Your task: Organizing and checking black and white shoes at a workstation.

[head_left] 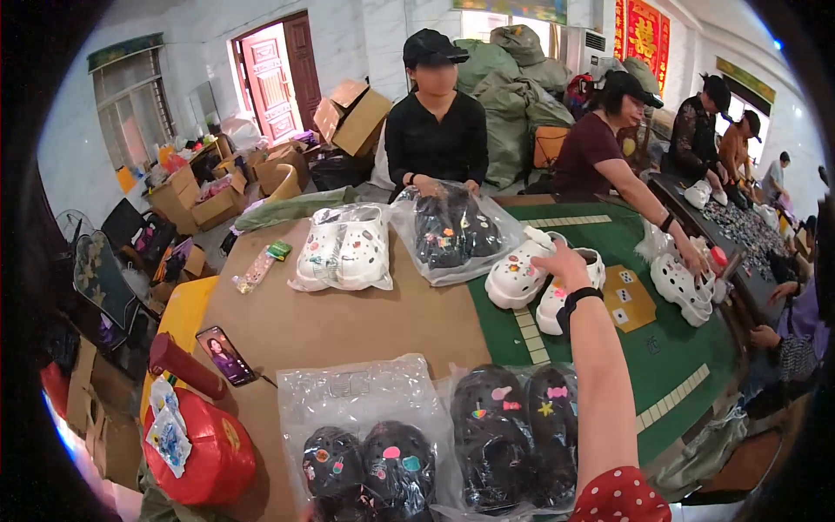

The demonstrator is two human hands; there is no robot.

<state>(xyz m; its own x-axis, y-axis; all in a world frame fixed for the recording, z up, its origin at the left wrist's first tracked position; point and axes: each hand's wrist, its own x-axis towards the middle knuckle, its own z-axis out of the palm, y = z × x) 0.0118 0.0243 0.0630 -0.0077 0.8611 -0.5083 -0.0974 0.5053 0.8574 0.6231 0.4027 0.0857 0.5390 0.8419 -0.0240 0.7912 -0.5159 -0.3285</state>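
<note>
My right hand (564, 266) reaches out over the green tabletop, its fingers closed at the back part of a white clog (515, 277) with coloured charms. Beside that shoe, partly behind my wrist, sits its mate, another white clog (554, 306). A black band circles my right wrist, and a red polka-dot sleeve covers the upper forearm. Nearer to me lie two clear plastic bags, one with black clogs (398, 461) with charms, the other with a second black pair (491, 435), partly hidden by my arm. My left hand is not in view.
Bagged white clogs (341, 248) lie across the table, near a phone (225, 355), a dark red flask (186, 365) and a red round container (204, 452). Opposite, a person handles bagged black clogs (452, 228); at right, another person touches white clogs (681, 289).
</note>
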